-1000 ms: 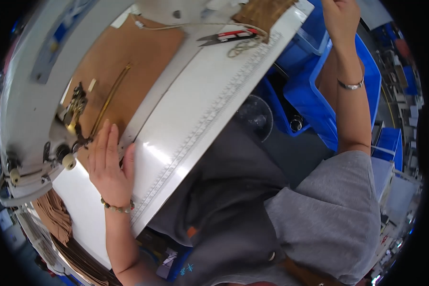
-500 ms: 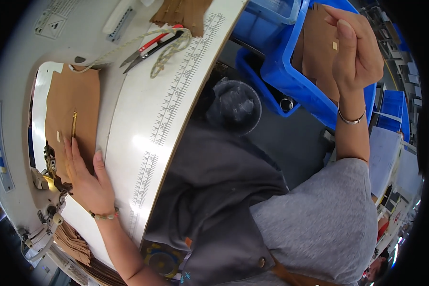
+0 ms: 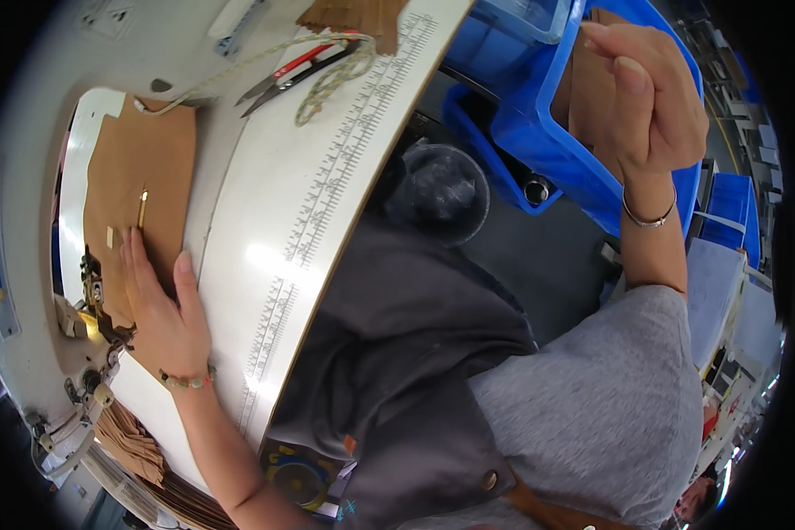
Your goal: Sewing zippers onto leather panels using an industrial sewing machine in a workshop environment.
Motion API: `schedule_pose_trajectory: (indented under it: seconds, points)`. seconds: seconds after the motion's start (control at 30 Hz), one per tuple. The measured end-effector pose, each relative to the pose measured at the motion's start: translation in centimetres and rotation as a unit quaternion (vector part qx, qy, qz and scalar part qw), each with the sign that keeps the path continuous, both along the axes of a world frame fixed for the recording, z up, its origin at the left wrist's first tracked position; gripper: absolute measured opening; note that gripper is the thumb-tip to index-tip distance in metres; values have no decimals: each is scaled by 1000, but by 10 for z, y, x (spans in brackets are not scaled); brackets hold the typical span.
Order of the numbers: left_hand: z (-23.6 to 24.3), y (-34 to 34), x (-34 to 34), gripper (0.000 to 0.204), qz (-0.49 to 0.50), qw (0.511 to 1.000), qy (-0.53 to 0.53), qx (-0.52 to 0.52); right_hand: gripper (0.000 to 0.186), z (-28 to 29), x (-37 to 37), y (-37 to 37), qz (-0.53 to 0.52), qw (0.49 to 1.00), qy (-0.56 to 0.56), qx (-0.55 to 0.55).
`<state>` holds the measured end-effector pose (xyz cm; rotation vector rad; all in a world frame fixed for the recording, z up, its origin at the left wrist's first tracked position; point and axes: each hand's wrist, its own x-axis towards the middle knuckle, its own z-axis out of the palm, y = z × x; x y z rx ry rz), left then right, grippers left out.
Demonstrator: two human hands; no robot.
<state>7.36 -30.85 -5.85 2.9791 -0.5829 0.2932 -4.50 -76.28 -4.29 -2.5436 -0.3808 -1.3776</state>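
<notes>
My left hand [image 3: 163, 314] lies open, fingers stretched, on a brown flat piece [image 3: 150, 150] at the sewing machine. A brass-coloured strip [image 3: 143, 208] and a small pale label [image 3: 110, 237] are on that piece, just ahead of my fingers; the machine's needle assembly [image 3: 97, 296] is left of my hand. My right hand [image 3: 649, 106] is closed over a blue plastic bin [image 3: 526, 132] with brown pieces [image 3: 583, 110] inside; what its fingertips hold, if anything, is hidden.
Red-and-black snips [image 3: 283, 78] lie by a looped cord [image 3: 331, 93] and brown scraps [image 3: 344, 13]. A ruler scale [image 3: 331, 177] runs along the table edge. More bins [image 3: 729, 203], a dark round container [image 3: 442, 190] and stacked brown fabric [image 3: 128, 437] surround me.
My view has turned. My right hand has come down from high above the bin to its brown pieces, fingers curled. My left hand stays flat on the brown piece.
</notes>
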Motion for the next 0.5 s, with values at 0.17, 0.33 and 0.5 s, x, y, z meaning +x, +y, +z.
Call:
schedule_pose_trajectory:
  seconds: [0.17,0.33,0.5]
  points:
    - [-1,-2,2,62,-18,1000,-19,2,17,27,9,27,51,998,9,-38]
    - [11,10,-23,66,-101,992,1,-75,12,59,30,73,164,982,22,-95]
    - [20,44,-80,45,-157,974,49,-153,20,63,64,137,327,935,73,-112]
